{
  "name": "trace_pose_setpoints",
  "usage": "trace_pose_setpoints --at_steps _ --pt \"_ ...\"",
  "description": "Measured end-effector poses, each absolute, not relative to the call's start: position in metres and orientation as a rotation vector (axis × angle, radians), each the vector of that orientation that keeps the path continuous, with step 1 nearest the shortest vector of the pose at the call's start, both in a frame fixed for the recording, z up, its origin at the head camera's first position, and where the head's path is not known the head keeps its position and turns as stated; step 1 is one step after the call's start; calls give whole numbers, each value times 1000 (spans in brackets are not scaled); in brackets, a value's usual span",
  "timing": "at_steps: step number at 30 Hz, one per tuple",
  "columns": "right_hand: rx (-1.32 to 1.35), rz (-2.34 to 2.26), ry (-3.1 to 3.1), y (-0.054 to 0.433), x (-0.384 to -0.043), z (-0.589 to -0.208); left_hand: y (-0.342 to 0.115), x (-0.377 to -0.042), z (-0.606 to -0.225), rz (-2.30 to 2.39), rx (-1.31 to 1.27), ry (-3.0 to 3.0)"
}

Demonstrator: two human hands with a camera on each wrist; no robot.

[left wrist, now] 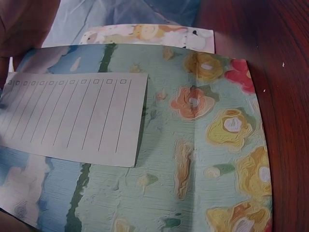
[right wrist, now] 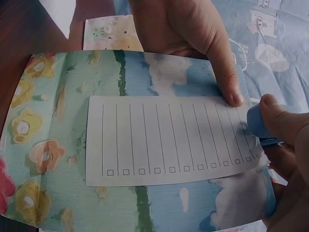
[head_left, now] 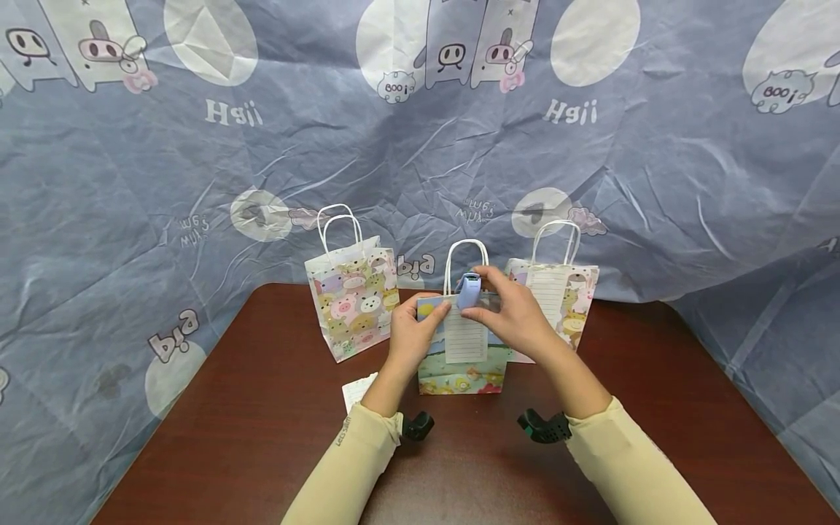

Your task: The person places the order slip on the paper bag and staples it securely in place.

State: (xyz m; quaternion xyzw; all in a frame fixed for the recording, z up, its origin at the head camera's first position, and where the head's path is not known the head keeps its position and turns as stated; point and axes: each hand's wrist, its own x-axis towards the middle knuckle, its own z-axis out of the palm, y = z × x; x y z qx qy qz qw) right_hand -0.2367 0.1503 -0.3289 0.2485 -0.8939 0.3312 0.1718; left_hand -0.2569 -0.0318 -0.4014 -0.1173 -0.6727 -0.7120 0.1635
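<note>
A small blue stapler (head_left: 469, 292) is held in my right hand (head_left: 521, 313), its jaws over the top edge of a floral paper bag (head_left: 459, 383) with white handles. Against the bag's front lies a lined checklist slip (head_left: 466, 343), its top end under the stapler. My left hand (head_left: 410, 332) pinches the bag's upper left edge, thumb in front. Seen from the right wrist, the left thumb (right wrist: 233, 92) presses near the slip's top corner while the right thumb lies on the stapler (right wrist: 258, 121). The left wrist view shows the slip (left wrist: 77, 116) flat against the bag.
An animal-print paper bag (head_left: 354, 306) stands at the back left. Another animal-print bag (head_left: 580, 310) with a lined slip (head_left: 546, 292) stands at the back right. Loose white paper (head_left: 356, 392) lies on the brown table (head_left: 275, 437) by the left wrist. Patterned grey-blue cloth (head_left: 407, 160) hangs behind.
</note>
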Motion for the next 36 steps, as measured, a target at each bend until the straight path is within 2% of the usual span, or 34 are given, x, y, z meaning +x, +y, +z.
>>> trace_pose_setpoints --at_steps 36 --pt "676 732 -2597 144 -232 -327 -30 -256 -402 -2036 -328 -1926"
